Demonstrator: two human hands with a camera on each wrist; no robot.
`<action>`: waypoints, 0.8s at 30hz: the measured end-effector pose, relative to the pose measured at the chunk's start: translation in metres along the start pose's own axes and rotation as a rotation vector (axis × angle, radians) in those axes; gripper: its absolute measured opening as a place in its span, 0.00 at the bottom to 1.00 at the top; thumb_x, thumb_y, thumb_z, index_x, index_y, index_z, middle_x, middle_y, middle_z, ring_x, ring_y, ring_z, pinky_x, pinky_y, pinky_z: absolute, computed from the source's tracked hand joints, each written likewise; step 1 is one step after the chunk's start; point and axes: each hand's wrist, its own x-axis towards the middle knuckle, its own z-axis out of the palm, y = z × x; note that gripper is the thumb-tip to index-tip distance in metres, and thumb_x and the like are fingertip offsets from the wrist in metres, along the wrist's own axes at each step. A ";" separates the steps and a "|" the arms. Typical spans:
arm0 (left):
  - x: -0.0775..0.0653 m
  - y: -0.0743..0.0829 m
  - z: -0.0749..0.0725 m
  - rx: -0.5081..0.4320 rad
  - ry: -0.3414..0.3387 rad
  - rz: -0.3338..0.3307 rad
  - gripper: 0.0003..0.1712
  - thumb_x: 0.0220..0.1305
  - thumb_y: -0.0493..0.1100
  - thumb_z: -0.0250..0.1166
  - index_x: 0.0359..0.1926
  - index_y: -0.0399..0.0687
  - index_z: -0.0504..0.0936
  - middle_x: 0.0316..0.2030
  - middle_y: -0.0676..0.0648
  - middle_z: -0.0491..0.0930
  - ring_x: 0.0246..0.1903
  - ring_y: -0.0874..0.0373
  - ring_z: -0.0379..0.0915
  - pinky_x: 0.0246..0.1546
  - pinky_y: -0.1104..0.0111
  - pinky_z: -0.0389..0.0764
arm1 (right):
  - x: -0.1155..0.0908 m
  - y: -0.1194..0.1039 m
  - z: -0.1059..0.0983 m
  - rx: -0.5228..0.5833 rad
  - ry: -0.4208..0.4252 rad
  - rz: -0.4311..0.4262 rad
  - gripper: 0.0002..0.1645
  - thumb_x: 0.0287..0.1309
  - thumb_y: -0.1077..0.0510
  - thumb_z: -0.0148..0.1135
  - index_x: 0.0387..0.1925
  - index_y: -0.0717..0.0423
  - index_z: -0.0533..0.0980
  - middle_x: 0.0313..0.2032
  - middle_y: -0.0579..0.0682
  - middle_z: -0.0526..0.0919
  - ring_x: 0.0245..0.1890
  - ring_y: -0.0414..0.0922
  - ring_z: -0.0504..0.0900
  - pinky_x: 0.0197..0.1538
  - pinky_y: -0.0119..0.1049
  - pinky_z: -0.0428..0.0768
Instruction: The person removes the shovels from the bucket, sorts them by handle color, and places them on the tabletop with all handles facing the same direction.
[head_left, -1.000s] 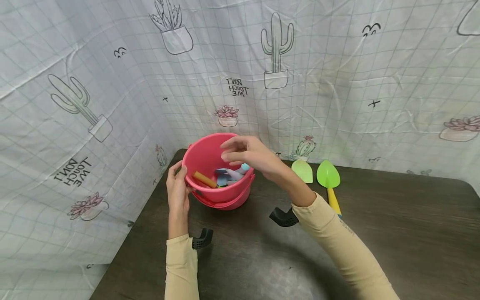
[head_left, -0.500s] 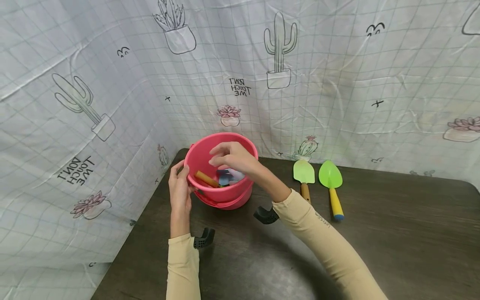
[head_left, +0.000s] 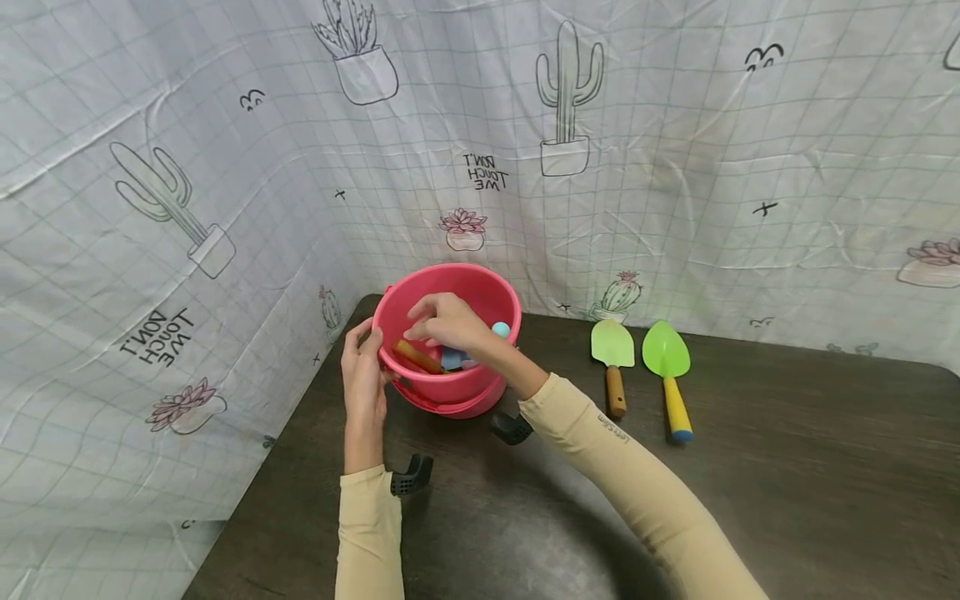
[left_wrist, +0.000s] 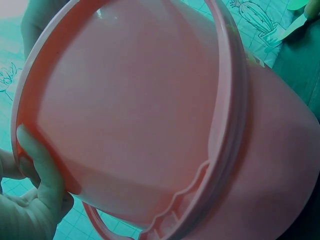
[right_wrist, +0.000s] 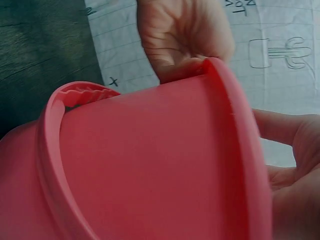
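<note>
A pink bucket [head_left: 480, 387] leans its mouth toward me at the back left of the table. My left hand [head_left: 363, 379] grips its left rim, the thumb in front; the left wrist view has this thumb over the rim [left_wrist: 17, 105]. Reaching into the mouth is my right hand [head_left: 450, 323], fingers loosely bent and holding nothing visible. Just below those fingers lies a brown-orange handle [head_left: 418, 358]. Beside it inside are a blue-grey piece [head_left: 453, 358] and a light-blue round end [head_left: 501, 330], partly hidden by my right hand and wrist.
Right of the bucket, two small garden trowels lie on the dark table [head_left: 810, 467]: a pale green one with a wooden handle [head_left: 616, 392] and a bright green one with a yellow handle [head_left: 677, 408]. A cactus-print cloth [head_left: 675, 167] hangs behind and at left.
My right hand has moved left and down, deeper into the bucket, toward the brown-orange handle. The left hand keeps its grip on the rim. The wooden-handled trowel is now fully uncovered.
</note>
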 end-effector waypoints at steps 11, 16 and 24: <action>0.001 0.000 -0.001 -0.008 -0.012 -0.003 0.24 0.81 0.45 0.54 0.71 0.43 0.68 0.56 0.34 0.79 0.20 0.63 0.76 0.19 0.75 0.76 | 0.014 0.006 0.012 -0.048 -0.010 0.013 0.23 0.61 0.63 0.68 0.56 0.69 0.78 0.37 0.58 0.84 0.17 0.40 0.74 0.25 0.29 0.76; 0.001 0.000 -0.001 -0.005 -0.013 -0.005 0.23 0.81 0.45 0.54 0.71 0.43 0.68 0.56 0.34 0.79 0.21 0.62 0.76 0.19 0.75 0.76 | 0.017 0.009 0.016 -0.085 -0.004 0.021 0.22 0.61 0.64 0.67 0.56 0.69 0.78 0.43 0.59 0.84 0.17 0.45 0.75 0.30 0.35 0.80; 0.001 0.000 -0.001 0.010 -0.008 -0.009 0.24 0.81 0.45 0.54 0.71 0.42 0.68 0.56 0.34 0.78 0.22 0.63 0.75 0.19 0.77 0.75 | 0.020 0.013 0.019 -0.105 0.009 0.035 0.25 0.60 0.64 0.68 0.58 0.68 0.78 0.54 0.61 0.82 0.33 0.63 0.82 0.47 0.53 0.85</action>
